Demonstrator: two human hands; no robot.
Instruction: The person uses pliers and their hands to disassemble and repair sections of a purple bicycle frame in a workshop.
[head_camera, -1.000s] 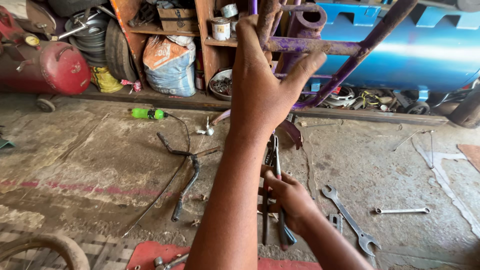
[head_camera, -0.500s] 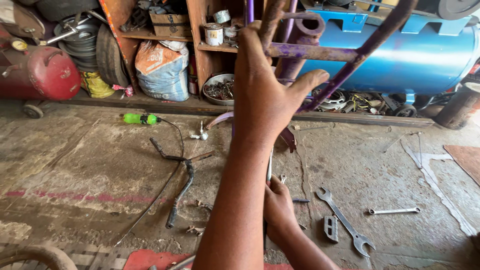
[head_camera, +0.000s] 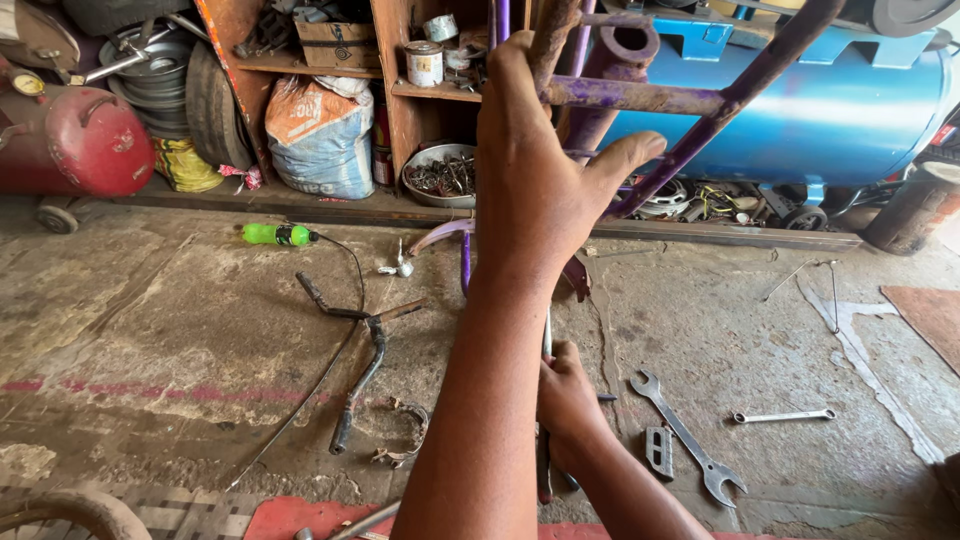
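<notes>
Gritty workshop floor (head_camera: 150, 300): left hand (head_camera: 545, 190) wrapped round purple bicycle frame (head_camera: 640, 95) to steady it, right hand (head_camera: 565, 400) clenched on slim metal tool (head_camera: 545, 345) below.

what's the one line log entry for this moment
left hand grips purple bike frame | right hand holds thin metal tool | wrench on floor

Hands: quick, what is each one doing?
Left hand: gripping the purple bike frame, thumb out.
Right hand: closed around a thin metal tool.
</notes>
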